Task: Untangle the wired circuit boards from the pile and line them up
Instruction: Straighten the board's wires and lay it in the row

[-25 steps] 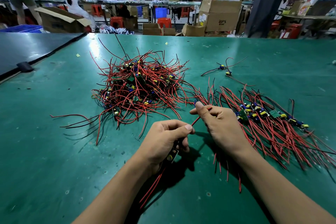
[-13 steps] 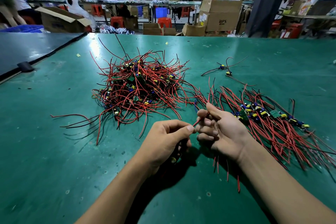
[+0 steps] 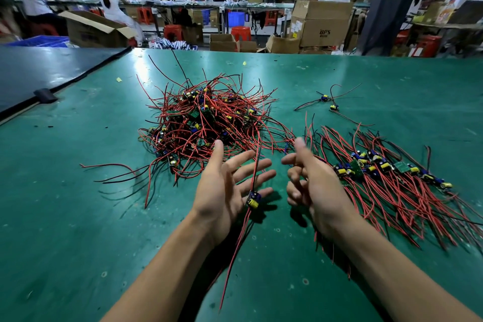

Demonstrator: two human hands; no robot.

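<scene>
One board sits at the left hand, against the tips of the lower fingers. It is small, with a yellow and a blue part on it. Its wires run both ways: one thin lead up across the fingers toward the pile, and red/black leads hanging down past the wrist toward the near table edge.

Left hand is wide open: palm turned inward, fingers spread, thumb up. It grips nothing and the board only touches it.

Right hand is just beside it, across a small gap. Thumb up, index pointing at the left hand, other fingers loosely curled. Palm side is hidden, so I can't tell if it pinches a wire.

Pile lies just beyond the left hand, a dense red/black tangle with boards mixed in. Loose leads fan out left of the hand.

Row of sorted boards lies right of the right hand, boards side by side. Their wires trail toward the near edge and pass under the right forearm.

Two strays lie beyond the right hand, apart from pile and row.

Everything sits on a green table. A dark mat lies far left of the left hand.

Past the far edge: boxes, red stools and workers at other benches.
</scene>
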